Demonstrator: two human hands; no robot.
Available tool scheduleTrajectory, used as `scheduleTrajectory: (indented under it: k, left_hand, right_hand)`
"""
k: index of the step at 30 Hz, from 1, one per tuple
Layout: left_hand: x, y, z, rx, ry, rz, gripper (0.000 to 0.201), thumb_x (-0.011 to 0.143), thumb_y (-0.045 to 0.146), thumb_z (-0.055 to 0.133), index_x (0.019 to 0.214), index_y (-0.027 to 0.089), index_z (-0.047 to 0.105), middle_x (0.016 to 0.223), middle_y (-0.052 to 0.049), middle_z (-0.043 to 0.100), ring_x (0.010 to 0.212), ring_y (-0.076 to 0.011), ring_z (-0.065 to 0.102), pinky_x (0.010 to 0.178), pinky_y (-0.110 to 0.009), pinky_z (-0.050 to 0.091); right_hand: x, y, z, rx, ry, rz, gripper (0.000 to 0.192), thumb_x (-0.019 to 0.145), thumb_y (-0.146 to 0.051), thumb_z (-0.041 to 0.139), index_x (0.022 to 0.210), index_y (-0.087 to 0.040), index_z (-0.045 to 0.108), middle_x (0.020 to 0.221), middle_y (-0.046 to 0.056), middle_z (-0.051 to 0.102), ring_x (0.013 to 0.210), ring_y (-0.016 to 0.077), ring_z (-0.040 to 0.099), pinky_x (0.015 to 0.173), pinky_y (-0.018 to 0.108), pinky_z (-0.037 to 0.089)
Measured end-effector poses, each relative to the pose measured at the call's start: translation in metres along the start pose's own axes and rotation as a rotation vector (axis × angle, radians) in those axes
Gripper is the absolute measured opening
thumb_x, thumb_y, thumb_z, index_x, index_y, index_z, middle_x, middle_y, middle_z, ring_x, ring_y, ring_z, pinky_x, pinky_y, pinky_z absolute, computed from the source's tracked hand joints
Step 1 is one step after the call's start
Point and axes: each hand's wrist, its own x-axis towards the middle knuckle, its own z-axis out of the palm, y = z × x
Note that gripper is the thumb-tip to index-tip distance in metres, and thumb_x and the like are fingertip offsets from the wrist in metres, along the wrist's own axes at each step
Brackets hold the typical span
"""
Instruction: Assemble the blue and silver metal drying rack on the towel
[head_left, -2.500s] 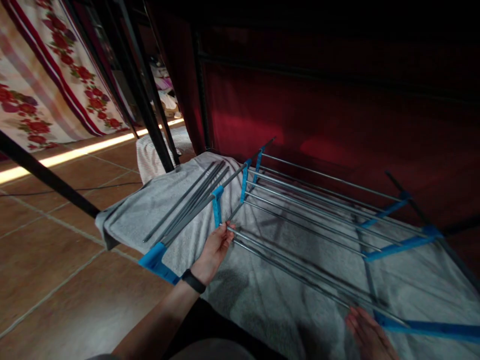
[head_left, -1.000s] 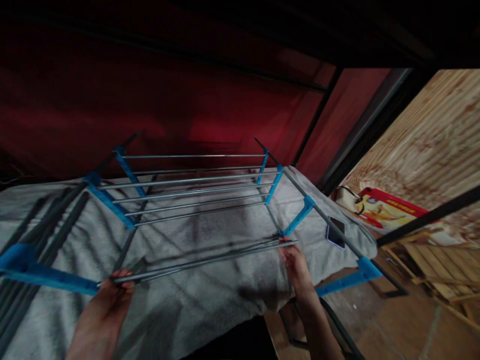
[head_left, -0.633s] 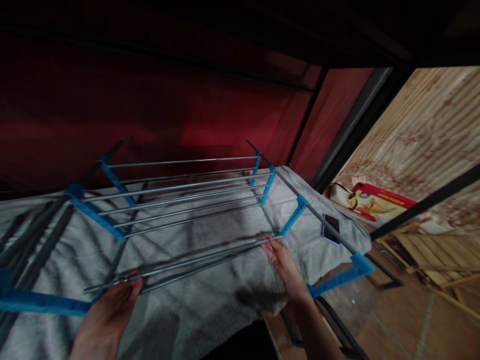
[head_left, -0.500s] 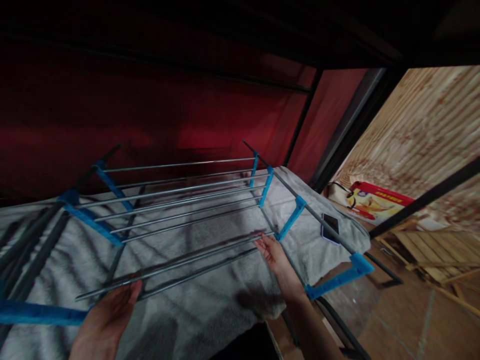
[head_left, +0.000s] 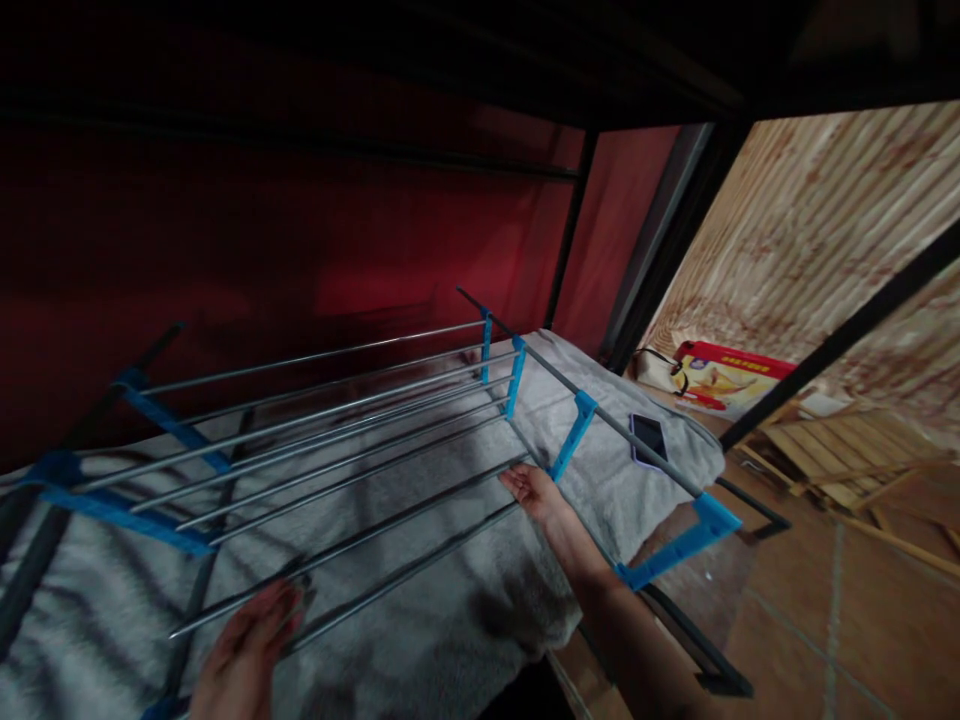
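Observation:
My right hand (head_left: 531, 490) pinches a thin grey metal rod (head_left: 405, 522) near its far right end, close to a blue plastic bracket (head_left: 574, 437). Toward the rod's other end, my left hand (head_left: 251, 640) has its curled fingers against it from below; they are slightly blurred. The rod's left tip sticks out free beyond that hand. Below it lies a second rod (head_left: 420, 572). Both belong with a rack of dark side tubes and blue brackets, where several parallel rods (head_left: 330, 408) span from the left brackets (head_left: 169, 425) to the right ones.
A grey fleece blanket (head_left: 495, 600) lies under the rack. To the right are a phone (head_left: 648, 440), a red and yellow box (head_left: 739, 378) and a folded wooden slatted piece (head_left: 847, 455) on the tiled floor. Dark metal frame bars (head_left: 840, 340) cross the view.
The view has turned right, so the rack appears farther left. My left hand has shifted slightly along the rod toward the right, and the gap between the held rod and the lower one looks wider.

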Motion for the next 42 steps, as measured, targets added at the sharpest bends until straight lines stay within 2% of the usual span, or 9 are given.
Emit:
scheduleTrajectory:
  k: [3,7,13,18,22,26,33,38,42]
  left_hand:
    - [-0.007,-0.005,0.015,0.225,-0.145,0.044,0.051,0.065,0.062,0.070,0.098,0.023,0.074,0.105,-0.008,0.081,0.103,-0.0332,0.076,0.091,-0.046,0.064]
    - [-0.016,-0.028,0.032,0.491,-0.333,0.449,0.049,0.078,0.066,0.061,0.101,0.026,0.077,0.106,-0.008,0.081,0.101,-0.0323,0.076,0.091,-0.047,0.065]
    - [-0.004,-0.028,0.055,0.692,-0.358,0.894,0.041,0.098,0.051,0.050,0.124,0.029,0.072,0.126,-0.008,0.073,0.114,-0.0275,0.072,0.099,-0.045,0.063]
    - [0.051,0.011,0.096,0.845,-0.320,0.924,0.044,0.100,0.038,0.043,0.132,0.018,0.066,0.137,-0.014,0.067,0.126,-0.0309,0.065,0.110,-0.050,0.055]
    - [0.070,0.017,0.113,1.062,-0.377,0.868,0.046,0.098,0.024,0.040,0.132,0.012,0.068,0.136,-0.020,0.069,0.123,-0.0333,0.066,0.107,-0.052,0.054]
    - [0.065,0.016,0.115,1.070,-0.450,0.876,0.049,0.095,0.012,0.036,0.128,0.015,0.072,0.132,-0.016,0.072,0.120,-0.0283,0.067,0.107,-0.046,0.054]
    - [0.056,0.018,0.112,0.918,-0.521,0.854,0.046,0.094,0.021,0.039,0.122,0.022,0.076,0.125,-0.011,0.076,0.117,-0.0267,0.070,0.107,-0.045,0.057]
    - [0.043,0.022,0.109,0.848,-0.465,0.918,0.043,0.096,0.030,0.043,0.124,0.023,0.076,0.125,-0.011,0.076,0.114,-0.0268,0.071,0.104,-0.043,0.059]
    - [-0.002,0.013,0.124,0.792,-0.521,1.001,0.043,0.102,0.034,0.042,0.132,0.025,0.071,0.130,-0.009,0.074,0.121,-0.0248,0.069,0.107,-0.042,0.058]
  right_hand:
    - [-0.009,0.000,0.000,0.081,0.008,0.063,0.022,0.074,-0.038,0.077,0.068,-0.027,0.058,0.074,0.006,0.068,0.087,0.0256,0.072,0.100,0.049,0.058]
    - [-0.032,0.002,-0.001,0.125,0.024,0.095,0.016,0.070,-0.033,0.075,0.078,-0.023,0.066,0.087,0.007,0.074,0.093,0.0247,0.073,0.101,0.045,0.058]
    - [-0.056,0.001,-0.015,0.000,0.115,0.033,0.029,0.065,-0.036,0.076,0.089,-0.022,0.073,0.093,0.006,0.075,0.083,0.0218,0.069,0.085,0.041,0.058]
    - [-0.069,0.005,-0.036,-0.154,0.229,-0.102,0.025,0.070,-0.038,0.070,0.091,-0.024,0.071,0.095,0.005,0.073,0.088,0.0226,0.063,0.089,0.040,0.053]
    - [-0.086,0.014,-0.060,-0.548,0.281,-0.332,0.028,0.085,-0.032,0.055,0.107,-0.024,0.070,0.111,0.009,0.072,0.109,0.0265,0.065,0.105,0.046,0.049]
    - [-0.093,0.021,-0.082,-0.903,0.310,-0.475,0.037,0.090,-0.025,0.048,0.123,-0.024,0.065,0.129,0.013,0.066,0.122,0.0282,0.062,0.110,0.048,0.048]
    - [-0.076,0.020,-0.081,-1.336,0.344,-0.325,0.049,0.092,-0.016,0.043,0.137,-0.020,0.062,0.124,0.016,0.065,0.119,0.0301,0.062,0.104,0.044,0.049]
    - [-0.060,0.006,-0.078,-1.307,0.271,-0.285,0.050,0.091,-0.013,0.045,0.137,-0.016,0.064,0.117,0.017,0.066,0.111,0.0291,0.063,0.102,0.040,0.048]
    - [-0.052,-0.001,-0.084,-1.248,0.241,-0.306,0.054,0.087,-0.011,0.047,0.137,-0.016,0.064,0.114,0.013,0.067,0.107,0.0258,0.064,0.099,0.035,0.050]
